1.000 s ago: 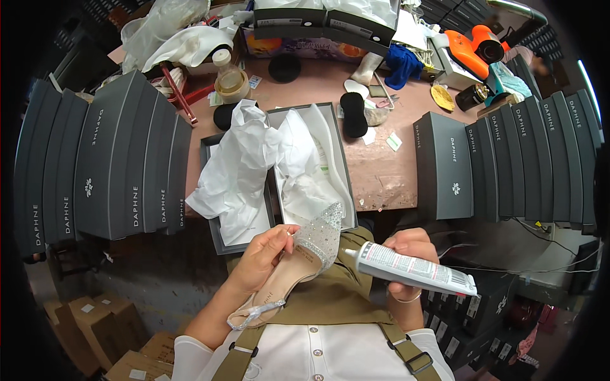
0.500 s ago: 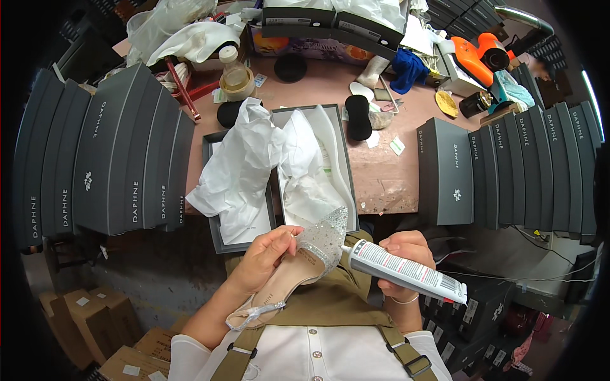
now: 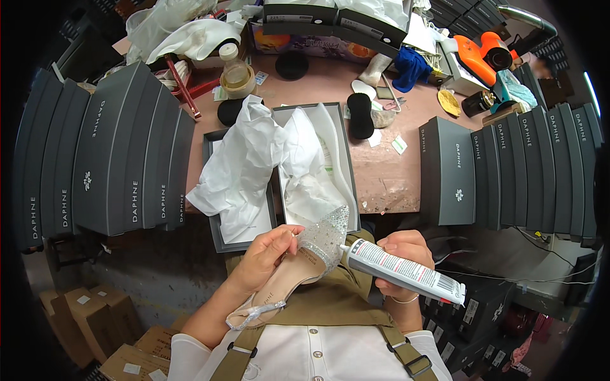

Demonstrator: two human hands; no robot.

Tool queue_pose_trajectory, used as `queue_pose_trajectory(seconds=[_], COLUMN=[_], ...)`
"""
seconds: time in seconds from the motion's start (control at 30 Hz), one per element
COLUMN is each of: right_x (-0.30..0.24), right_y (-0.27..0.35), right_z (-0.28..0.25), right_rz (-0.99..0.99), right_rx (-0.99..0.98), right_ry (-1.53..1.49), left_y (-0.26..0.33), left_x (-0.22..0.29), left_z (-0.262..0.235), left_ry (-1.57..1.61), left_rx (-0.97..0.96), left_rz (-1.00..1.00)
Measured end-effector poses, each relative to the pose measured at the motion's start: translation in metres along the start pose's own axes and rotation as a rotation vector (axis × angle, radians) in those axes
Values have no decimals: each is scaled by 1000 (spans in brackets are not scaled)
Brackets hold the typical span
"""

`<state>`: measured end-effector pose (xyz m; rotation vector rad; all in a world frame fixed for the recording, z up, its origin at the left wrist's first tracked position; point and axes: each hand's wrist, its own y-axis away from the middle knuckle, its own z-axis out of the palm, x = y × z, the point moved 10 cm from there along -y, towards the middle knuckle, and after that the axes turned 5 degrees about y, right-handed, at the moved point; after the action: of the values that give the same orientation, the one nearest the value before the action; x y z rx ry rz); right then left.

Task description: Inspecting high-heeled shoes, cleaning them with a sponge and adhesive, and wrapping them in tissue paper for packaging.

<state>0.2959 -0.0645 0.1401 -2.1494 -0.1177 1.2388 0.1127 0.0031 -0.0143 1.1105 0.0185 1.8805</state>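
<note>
My left hand [image 3: 265,255] grips a beige slingback shoe [image 3: 293,273] with a glittery silver toe, held over my lap with the toe pointing up and right. My right hand [image 3: 404,252] holds a white glue tube [image 3: 406,272]; its nozzle touches the sparkly toe near the shoe's edge. Just beyond the hands, an open grey shoe box [image 3: 343,136] lies on the table edge with crumpled white tissue paper [image 3: 254,159] spilling over it.
Rows of upright grey shoe boxes stand at left [image 3: 108,159] and right [image 3: 508,171]. The pinkish worktable [image 3: 387,178] carries black round pads, a jar [image 3: 236,76], an orange tool [image 3: 480,54] and cloths. Cardboard cartons [image 3: 89,317] sit on the floor at lower left.
The glue tube's nozzle has stayed at the shoe's toe, with the hands shifting only slightly. The view has tilted a little.
</note>
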Motion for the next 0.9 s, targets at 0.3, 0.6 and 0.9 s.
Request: queue_pose_trajectory(seconds=[0.3, 0.6, 0.9], right_x=[1, 31, 126], right_y=[-3, 11, 32], right_z=[1, -9, 8], right_rz=[14, 159, 781], right_rx=[-30, 201, 366], right_ry=[-25, -278, -1360], left_y=[-1, 0, -4], left_x=[-3, -4, -2], left_z=[-1, -2, -7], left_ry=[15, 66, 281], left_rx=[3, 1, -1], left_rz=[-22, -20, 1])
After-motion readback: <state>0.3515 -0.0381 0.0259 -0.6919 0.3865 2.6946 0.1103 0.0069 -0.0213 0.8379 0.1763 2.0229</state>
